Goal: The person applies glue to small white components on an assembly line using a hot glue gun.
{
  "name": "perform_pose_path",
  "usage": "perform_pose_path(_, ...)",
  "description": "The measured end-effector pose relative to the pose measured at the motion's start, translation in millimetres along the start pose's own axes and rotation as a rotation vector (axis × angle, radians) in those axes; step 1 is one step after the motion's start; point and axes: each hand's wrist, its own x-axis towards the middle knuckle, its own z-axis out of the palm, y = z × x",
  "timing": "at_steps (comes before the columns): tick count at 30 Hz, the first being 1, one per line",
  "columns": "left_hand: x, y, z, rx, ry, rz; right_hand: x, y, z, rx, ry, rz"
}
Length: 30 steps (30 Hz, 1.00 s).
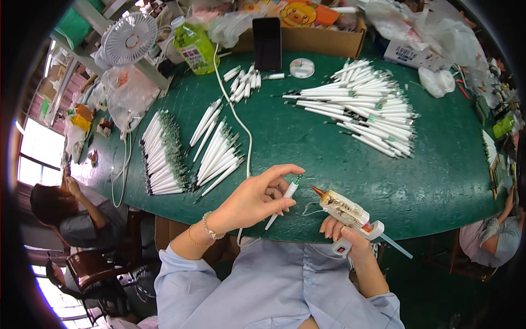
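My left hand (246,200) pinches a slim white pen-like stick (289,193) near the table's front edge, with a small green piece showing at its upper end. In my right hand (353,241) is a white hot glue gun (345,209); its brownish nozzle points toward the stick, a short gap apart. A clear glue stick (395,245) pokes out of the gun's back. Beyond my left hand lie a row of similar white sticks with green tips (163,159) and a smaller bunch (219,158). A large fanned pile of white sticks (378,107) spreads on the far right.
The green table (263,148) also bears short white pieces (245,84), a phone (267,44), a round white lid (302,68), a bottle of green liquid (194,49) and a fan (130,41). A white cable (241,123) crosses it. Other people sit left and right.
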Motion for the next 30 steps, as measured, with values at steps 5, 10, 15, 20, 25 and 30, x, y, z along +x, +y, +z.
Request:
perform_pose_path(5, -7, -6, -4, 0.041, 0.003, -0.023, 4, 7, 7, 0.034, -0.024, 0.08)
perform_pose_path(10, -5, -10, -11, 0.024, -0.033, -0.034, 9, 4, 15, -0.11, 0.058, 0.136)
perform_pose_path(15, -4, -8, -12, 0.057, -0.058, -0.049, 9, 3, 18, -0.104, 0.087, 0.159)
perform_pose_path(20, -3, -7, -12, 0.077, -0.058, -0.048, 10, 1, 21, -0.128, 0.127, 0.178)
perform_pose_path(25, -2, -7, -11, 0.102, -0.063, -0.031, 10, 4, 14, -0.046, 0.067, 0.123)
perform_pose_path(30, 0, -6, -11, 0.111, -0.065, -0.026, 9, 5, 11, 0.013, 0.028, 0.093)
